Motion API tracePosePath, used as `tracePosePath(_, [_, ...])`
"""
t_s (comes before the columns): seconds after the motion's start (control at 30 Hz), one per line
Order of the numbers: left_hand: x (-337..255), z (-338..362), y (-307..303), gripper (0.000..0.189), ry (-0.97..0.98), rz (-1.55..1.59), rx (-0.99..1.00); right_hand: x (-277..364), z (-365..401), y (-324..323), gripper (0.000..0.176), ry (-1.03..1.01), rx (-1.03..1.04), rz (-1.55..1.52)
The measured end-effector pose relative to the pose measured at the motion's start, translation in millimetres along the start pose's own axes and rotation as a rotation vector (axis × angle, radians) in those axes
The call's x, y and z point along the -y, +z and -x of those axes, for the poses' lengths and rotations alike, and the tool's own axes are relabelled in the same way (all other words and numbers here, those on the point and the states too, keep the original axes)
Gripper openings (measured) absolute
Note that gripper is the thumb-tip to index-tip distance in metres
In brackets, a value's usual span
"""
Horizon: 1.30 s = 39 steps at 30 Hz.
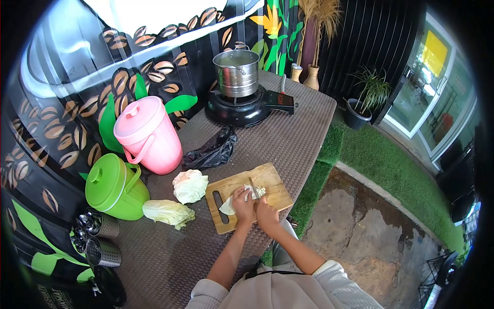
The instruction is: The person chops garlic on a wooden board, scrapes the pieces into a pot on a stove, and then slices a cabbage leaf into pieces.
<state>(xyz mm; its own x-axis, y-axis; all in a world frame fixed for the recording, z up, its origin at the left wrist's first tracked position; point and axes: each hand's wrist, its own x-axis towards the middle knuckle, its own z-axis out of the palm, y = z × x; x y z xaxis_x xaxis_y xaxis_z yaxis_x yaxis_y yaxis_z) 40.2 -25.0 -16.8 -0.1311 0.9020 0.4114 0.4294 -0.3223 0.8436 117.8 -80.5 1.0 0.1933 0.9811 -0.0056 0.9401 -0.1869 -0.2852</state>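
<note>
A wooden cutting board [238,183] lies tilted in view on the table. My right hand [267,213] is closed round a knife [252,188]; its handle is hidden in the fist and the blade points away from me. Just left of the blade, my left hand [243,206] presses its bent fingers on a pale piece of cabbage [227,207], partly covered by the hand. Finely chopped white bits [261,191] lie right of the blade. Beyond the board's left side sit a round cabbage [190,186] and an elongated napa cabbage [169,213].
A steel pot [236,74] stands on a black portable stove [237,110] at the back. A black plastic bag [212,149] lies between stove and board. Pink [149,135] and green [116,188] lidded jugs line the wall, near metal cutlery holders [104,251].
</note>
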Motion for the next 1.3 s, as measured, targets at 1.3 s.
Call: tracePosePath(1.3, [4.5,1.5,10.8,0.016,-0.073,0.093,-0.032,-7.5,0.1,-7.8,0.029,-0.100,0.047,0.084])
